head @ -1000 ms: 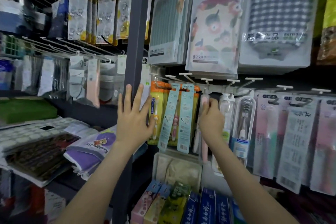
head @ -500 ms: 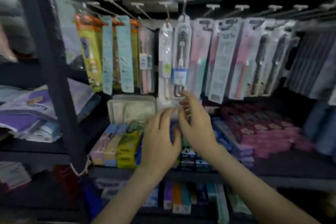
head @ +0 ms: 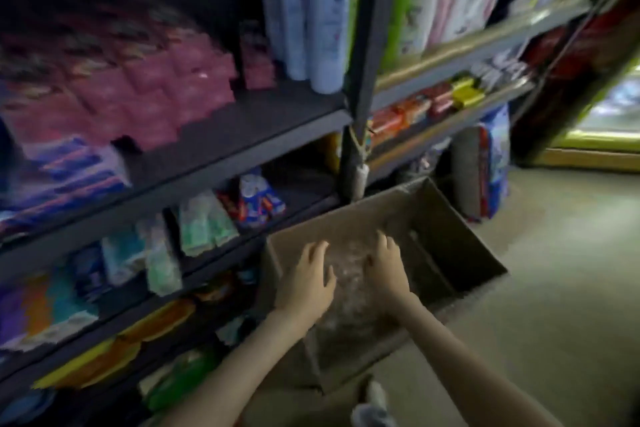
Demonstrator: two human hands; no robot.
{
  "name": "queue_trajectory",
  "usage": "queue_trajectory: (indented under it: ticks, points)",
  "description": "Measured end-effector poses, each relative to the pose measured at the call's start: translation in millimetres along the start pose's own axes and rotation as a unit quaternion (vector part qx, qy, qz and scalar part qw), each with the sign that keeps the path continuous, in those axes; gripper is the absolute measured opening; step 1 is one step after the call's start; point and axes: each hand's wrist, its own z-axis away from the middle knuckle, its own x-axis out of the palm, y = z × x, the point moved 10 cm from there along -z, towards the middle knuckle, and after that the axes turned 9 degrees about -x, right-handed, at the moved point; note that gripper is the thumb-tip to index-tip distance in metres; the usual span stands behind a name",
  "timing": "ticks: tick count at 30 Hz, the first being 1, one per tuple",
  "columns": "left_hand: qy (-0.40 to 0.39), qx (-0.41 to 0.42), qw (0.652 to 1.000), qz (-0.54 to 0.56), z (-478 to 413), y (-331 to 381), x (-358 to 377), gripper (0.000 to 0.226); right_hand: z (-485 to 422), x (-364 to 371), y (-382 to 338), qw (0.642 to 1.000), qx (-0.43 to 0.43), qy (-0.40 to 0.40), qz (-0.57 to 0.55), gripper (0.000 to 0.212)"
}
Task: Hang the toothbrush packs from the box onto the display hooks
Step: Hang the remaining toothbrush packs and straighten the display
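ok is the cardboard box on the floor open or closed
Open. The box has no lid over it, and both hands, left and right, reach inside onto clear plastic packaging.

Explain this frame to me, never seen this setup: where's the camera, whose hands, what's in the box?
There is no machine here. One wide-angle camera is worn on a person's head and looks down, so the two bare arms are the wearer's own. The left hand and right hand reach into an open cardboard box on the floor beside store shelves stocked with blurred packaged goods. Between the hands lies something clear and crinkly, probably plastic wrapping. The picture is motion-blurred, so I cannot tell whether either hand grips anything, and no toothbrush pack can be made out.
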Motion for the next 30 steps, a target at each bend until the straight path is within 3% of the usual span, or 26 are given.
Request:
queue_trajectory:
  ticks: [4, 7, 10, 13, 17, 21, 30]
  points:
    - [-0.134, -0.114, 0.984, 0.004, -34.3, 8.5, 120.8, 0.056, -15.2, 24.0, 129.1, 0.982, 0.133, -0.107, 0.081, 0.061]
    - [-0.164, -0.161, 0.972, -0.054, -49.5, -2.7, 174.5, 0.063, -45.2, 41.4, 182.9, 0.966, 0.171, -0.155, 0.120, 0.063]
    - [-0.128, -0.176, 0.960, -0.178, -56.9, -15.5, 185.4, 0.070, -76.0, 69.0, 211.4, 0.956, 0.189, -0.198, 0.111, 0.065]
    - [-0.012, -0.159, 0.955, -0.251, -67.9, -20.9, 163.9, 0.080, -101.4, 97.7, 233.2, 0.947, 0.175, -0.226, 0.151, 0.069]
    - [0.084, -0.181, 0.927, -0.316, -81.0, -53.2, 129.7, 0.099, -118.0, 98.9, 247.7, 0.942, 0.178, -0.198, 0.205, 0.062]
    - [0.092, -0.206, 0.912, -0.342, -95.2, -79.7, 109.2, 0.104, -126.0, 90.5, 237.6, 0.946, 0.158, -0.171, 0.228, 0.047]
    - [0.060, -0.211, 0.924, -0.312, -90.0, -74.2, 108.8, 0.098, -115.5, 58.1, 162.7, 0.975, 0.022, -0.131, 0.176, 0.042]
